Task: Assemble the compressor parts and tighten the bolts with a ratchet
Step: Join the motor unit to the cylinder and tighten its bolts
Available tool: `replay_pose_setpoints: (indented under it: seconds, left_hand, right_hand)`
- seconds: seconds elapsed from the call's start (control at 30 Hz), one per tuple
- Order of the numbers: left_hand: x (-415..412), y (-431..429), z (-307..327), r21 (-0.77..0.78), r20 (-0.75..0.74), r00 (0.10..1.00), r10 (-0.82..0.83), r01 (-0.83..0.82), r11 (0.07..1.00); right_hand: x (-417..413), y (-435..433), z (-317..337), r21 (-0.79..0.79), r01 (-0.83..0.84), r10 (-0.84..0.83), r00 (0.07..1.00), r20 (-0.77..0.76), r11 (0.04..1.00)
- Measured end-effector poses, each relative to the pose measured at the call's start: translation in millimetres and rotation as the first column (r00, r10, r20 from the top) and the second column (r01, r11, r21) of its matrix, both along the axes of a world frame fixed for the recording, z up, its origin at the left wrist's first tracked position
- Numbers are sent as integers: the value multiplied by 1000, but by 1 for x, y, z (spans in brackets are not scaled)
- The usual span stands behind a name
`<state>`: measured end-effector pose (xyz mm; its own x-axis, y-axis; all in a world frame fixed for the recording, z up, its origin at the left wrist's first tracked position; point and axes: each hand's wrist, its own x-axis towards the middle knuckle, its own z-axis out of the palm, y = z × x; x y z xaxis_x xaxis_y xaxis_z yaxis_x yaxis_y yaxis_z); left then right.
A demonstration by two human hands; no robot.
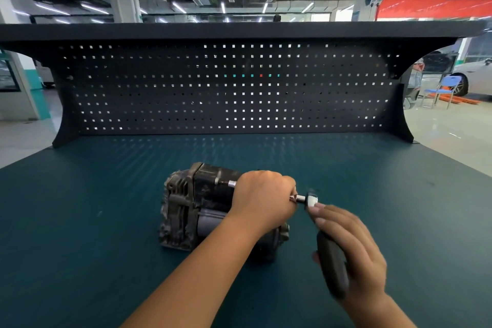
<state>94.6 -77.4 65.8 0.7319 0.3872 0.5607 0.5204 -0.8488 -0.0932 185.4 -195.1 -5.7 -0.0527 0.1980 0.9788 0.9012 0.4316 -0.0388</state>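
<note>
Head view: the compressor [191, 208] is seen assembled on the bench [80, 221], lying beneath the left hand [263, 200]. Bolt tightening is judged under way, not finished. The extension [300, 197] is gripped by the curled left hand. The ratchet [332, 266] is gripped by the right hand [351, 247], just beside the left.

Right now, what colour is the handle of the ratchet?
Black; the ratchet handle shows best in the head view.

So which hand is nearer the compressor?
Left. The left hand is over the compressor, gripping the extension bar; the right hand is off to its right, holding the ratchet.
</note>
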Motion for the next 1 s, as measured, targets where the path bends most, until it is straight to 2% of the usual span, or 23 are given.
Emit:
replay_pose_setpoints:
  seconds: [0.03,0.1,0.13,0.2,0.27,0.33,0.4,0.47,0.53,0.6,0.67,0.73,0.77,0.83,0.9,1.0]
  left_hand:
    - [0,0,0,2,-12,1000,6,-6,1000]
    - [-1,-1,2,4,-35,999,14,-14,1000]
    - [-1,-1,2,2,-41,999,16,-16,1000]
    - [-2,-1,3,-12,-44,999,18,-18,1000]
    - [-1,0,4,-24,-38,999,14,-15,1000]
    - [0,1,4,-19,-30,1000,8,-9,1000]
    - [0,1,3,-10,-30,1000,4,-4,1000]
    - [-1,1,4,-12,-28,1000,-1,0,1000]
    - [-1,0,4,-19,-17,1000,-2,1,1000]
    - [0,1,2,-19,-11,1000,6,-6,1000]
    - [1,1,1,-13,8,1000,24,-24,1000]
    - [1,2,2,-37,26,999,39,-38,999]
    - [0,2,3,-52,25,999,41,-40,998]
    - [0,1,5,-59,18,999,30,-29,998]
    - [0,0,5,-52,14,1000,25,-24,998]
    - [0,2,3,-16,-8,1000,23,-23,1000]
  right_hand:
    - [-2,2,7,-11,-7,6,998,-70,1000]
    - [-7,9,33,-45,6,-22,935,-353,999]
    - [-7,14,48,-77,-8,-33,856,-517,997]
    - [0,28,73,-169,-59,-79,705,-705,984]
    - [17,42,89,-324,-136,-180,607,-774,936]
    - [31,52,97,-452,-295,-270,494,-827,842]
    - [39,55,95,-484,-475,-318,389,-864,734]
    - [39,52,88,-440,-543,-280,354,-892,715]
    - [33,45,76,-370,-476,-160,425,-891,798]
    - [18,29,66,-266,-317,-38,577,-816,910]
    - [1,13,54,-158,-173,37,778,-627,972]
    - [-12,3,35,-107,-74,36,948,-315,991]
    - [-16,1,23,-72,-30,17,986,-167,997]
    - [-18,0,4,-12,47,-48,998,-30,999]
    - [-14,4,1,14,71,-71,997,-41,997]
    - [-11,14,28,-43,19,-29,971,-238,999]
